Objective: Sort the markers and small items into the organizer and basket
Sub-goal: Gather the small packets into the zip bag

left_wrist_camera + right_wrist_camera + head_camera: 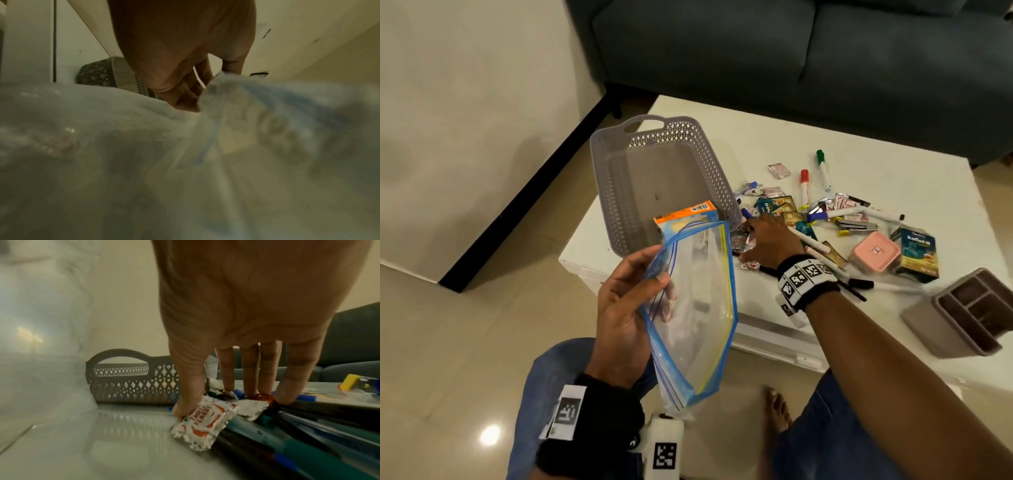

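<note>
A white bench (pixel 774 137) is carrying a grey basket (pixel 619 192), a divided organizer (pixel 928 329) and a heap of markers (pixel 822 168) and sachets. The left hand (pixel 626 308) is pinching a clear zip bag (pixel 698 308). The right hand (pixel 770 240), fingers (pixel 228 369) spread, is pressing down on a chilli-flakes sachet (pixel 203 420) — gathering sachets seems underway; next calls for closing round them and lifting towards the basket

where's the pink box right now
In the head view the pink box sits on the white table to the right of the right hand, just left of the teal Koflet-H carton.
</note>
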